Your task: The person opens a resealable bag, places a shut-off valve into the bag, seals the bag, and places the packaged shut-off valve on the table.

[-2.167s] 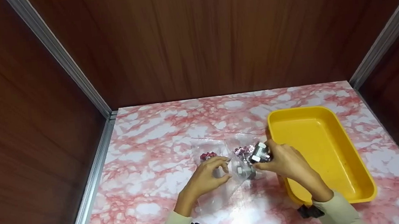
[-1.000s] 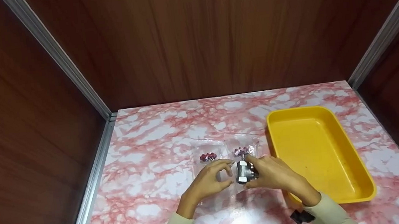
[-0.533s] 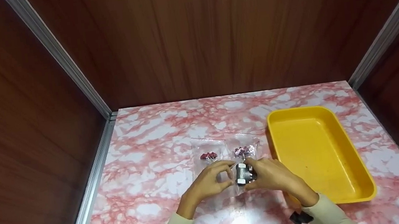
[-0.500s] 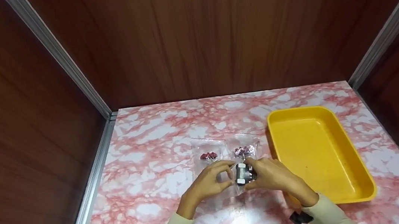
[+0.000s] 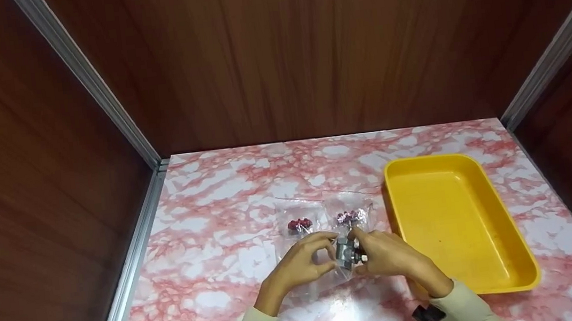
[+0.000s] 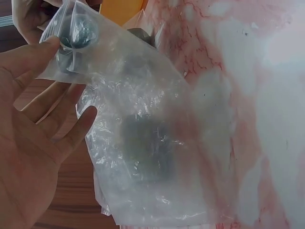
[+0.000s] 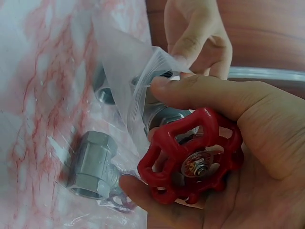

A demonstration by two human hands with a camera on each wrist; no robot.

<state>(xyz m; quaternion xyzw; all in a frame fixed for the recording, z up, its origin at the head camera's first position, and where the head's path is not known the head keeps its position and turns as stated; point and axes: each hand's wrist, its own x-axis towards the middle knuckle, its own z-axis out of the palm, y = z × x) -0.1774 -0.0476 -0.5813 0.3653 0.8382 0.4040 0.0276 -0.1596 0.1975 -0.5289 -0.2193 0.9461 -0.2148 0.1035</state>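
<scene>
My right hand (image 5: 391, 253) grips a metal gate valve (image 5: 345, 253) by its red handwheel (image 7: 209, 125), the wheel lying against the palm in the right wrist view. The valve's body sits within the mouth of a clear plastic bag (image 7: 126, 62). My left hand (image 5: 300, 264) pinches that bag near its mouth, thumb and fingers curved at its edge. Through the film in the left wrist view, the round end of the valve shows close to the left fingertips (image 6: 51, 44). Under the hands lie two bagged valves, their red handwheels (image 5: 300, 224) pointing away from me.
To the right stands a yellow tray (image 5: 526, 257), close beside my right forearm. The red-and-white marbled tabletop (image 5: 214, 190) is bounded by brown wood-grain panels (image 5: 306, 50) at the back and sides, with metal rails (image 5: 94, 85) along the corners.
My right hand has carried the valve leftward from near the tray to my left hand. The valve has turned and its body is now inside the bag's mouth. The left hand has barely moved.
</scene>
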